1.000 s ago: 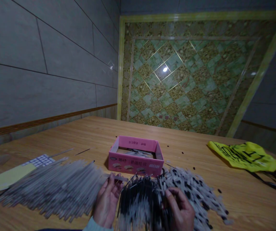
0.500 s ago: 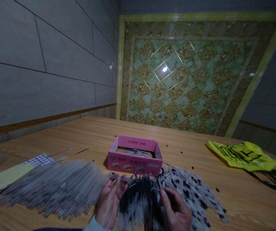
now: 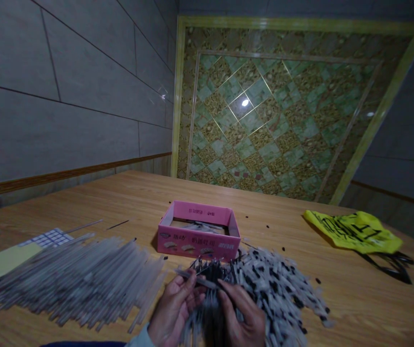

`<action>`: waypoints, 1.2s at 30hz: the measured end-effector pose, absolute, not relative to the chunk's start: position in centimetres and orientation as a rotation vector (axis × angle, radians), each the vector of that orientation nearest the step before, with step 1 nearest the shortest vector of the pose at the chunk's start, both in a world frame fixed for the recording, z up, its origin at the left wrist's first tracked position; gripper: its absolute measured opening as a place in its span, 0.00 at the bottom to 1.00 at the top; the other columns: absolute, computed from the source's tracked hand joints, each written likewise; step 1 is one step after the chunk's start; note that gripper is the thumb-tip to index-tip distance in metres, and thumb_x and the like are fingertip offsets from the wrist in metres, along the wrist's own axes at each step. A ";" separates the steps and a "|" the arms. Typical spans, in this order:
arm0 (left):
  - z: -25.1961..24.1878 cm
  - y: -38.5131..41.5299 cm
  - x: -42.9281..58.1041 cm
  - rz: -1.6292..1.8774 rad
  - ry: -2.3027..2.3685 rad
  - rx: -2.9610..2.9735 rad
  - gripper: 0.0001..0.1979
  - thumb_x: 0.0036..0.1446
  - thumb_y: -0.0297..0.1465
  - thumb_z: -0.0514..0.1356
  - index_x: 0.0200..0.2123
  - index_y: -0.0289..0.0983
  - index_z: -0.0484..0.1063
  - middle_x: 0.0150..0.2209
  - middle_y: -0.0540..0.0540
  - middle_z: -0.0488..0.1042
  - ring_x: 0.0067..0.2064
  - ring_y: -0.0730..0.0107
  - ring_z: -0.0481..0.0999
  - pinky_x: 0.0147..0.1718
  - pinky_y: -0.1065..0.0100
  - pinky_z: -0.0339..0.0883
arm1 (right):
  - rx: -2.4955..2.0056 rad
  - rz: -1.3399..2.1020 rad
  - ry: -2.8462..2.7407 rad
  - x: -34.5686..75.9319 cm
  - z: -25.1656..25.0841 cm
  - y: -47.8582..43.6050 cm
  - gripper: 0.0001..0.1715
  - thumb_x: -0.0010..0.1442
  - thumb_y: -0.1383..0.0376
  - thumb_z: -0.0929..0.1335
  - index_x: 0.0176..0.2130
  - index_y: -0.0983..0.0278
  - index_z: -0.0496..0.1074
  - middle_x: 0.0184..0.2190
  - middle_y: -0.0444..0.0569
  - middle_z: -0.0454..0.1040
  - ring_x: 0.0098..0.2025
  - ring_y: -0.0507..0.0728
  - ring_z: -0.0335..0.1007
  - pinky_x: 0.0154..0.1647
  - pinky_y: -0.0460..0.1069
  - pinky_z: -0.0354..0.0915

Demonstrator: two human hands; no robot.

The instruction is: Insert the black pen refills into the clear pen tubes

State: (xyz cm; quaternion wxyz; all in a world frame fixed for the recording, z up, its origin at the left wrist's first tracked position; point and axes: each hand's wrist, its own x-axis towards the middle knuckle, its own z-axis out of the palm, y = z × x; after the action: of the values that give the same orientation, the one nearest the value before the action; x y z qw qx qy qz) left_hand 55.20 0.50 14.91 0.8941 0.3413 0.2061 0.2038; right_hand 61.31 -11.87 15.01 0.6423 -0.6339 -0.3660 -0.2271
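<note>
Towards the wood-grain surface [image 3: 120, 197]'s near edge, fingers of the left hand [image 3: 174, 307] and right hand [image 3: 243, 314] pinch one slim translucent plastic tube [image 3: 207, 282], work appearing partway, with loose grey plastic tubes [image 3: 73, 279] seemingly outstanding leftward and short black-and-white pieces [image 3: 275, 284] heaped rightward.

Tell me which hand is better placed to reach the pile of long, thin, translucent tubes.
The left hand, probably: it is nearer the pile of translucent tubes; the right hand lies beyond it.

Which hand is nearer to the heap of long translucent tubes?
Left. The left hand is just to the right of the heap of long translucent tubes; the right hand is farther off, on the left hand's far side from the heap.
</note>
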 end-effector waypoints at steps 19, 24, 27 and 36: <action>15.5 2.5 55.1 0.463 0.431 -0.046 0.19 0.61 0.22 0.45 0.30 0.33 0.75 0.26 0.42 0.79 0.29 0.73 0.79 0.25 0.80 0.73 | -2.551 -0.438 -0.698 68.0 15.0 -17.0 0.11 0.55 0.68 0.64 0.36 0.62 0.75 0.33 0.49 0.73 0.40 0.60 0.68 0.39 0.49 0.61; 15.8 2.7 55.1 0.542 0.443 -0.006 0.18 0.61 0.22 0.45 0.36 0.35 0.74 0.25 0.44 0.79 0.28 0.74 0.79 0.24 0.80 0.73 | -2.753 -0.395 -0.675 68.6 13.8 -16.9 0.13 0.53 0.69 0.65 0.39 0.62 0.74 0.34 0.50 0.73 0.40 0.59 0.67 0.39 0.48 0.60; 15.5 2.7 55.3 0.548 0.471 0.100 0.14 0.59 0.20 0.47 0.33 0.31 0.73 0.26 0.43 0.79 0.28 0.73 0.79 0.25 0.78 0.74 | -2.830 -0.409 -0.666 68.5 13.6 -16.5 0.13 0.52 0.70 0.65 0.39 0.62 0.74 0.32 0.50 0.72 0.39 0.59 0.67 0.37 0.48 0.59; 15.1 2.1 55.3 0.434 0.452 0.217 0.08 0.56 0.19 0.52 0.31 0.29 0.71 0.27 0.40 0.79 0.29 0.69 0.79 0.24 0.74 0.75 | -2.849 -0.436 -0.660 68.2 13.9 -16.2 0.11 0.54 0.70 0.65 0.35 0.60 0.75 0.32 0.50 0.72 0.38 0.59 0.67 0.35 0.47 0.58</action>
State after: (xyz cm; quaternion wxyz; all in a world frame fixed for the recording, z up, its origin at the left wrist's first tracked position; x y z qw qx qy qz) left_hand 55.34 2.07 15.10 0.9455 0.1063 0.2221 0.2129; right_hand 68.25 -16.23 13.93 0.0925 -0.9594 -0.2223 -0.1467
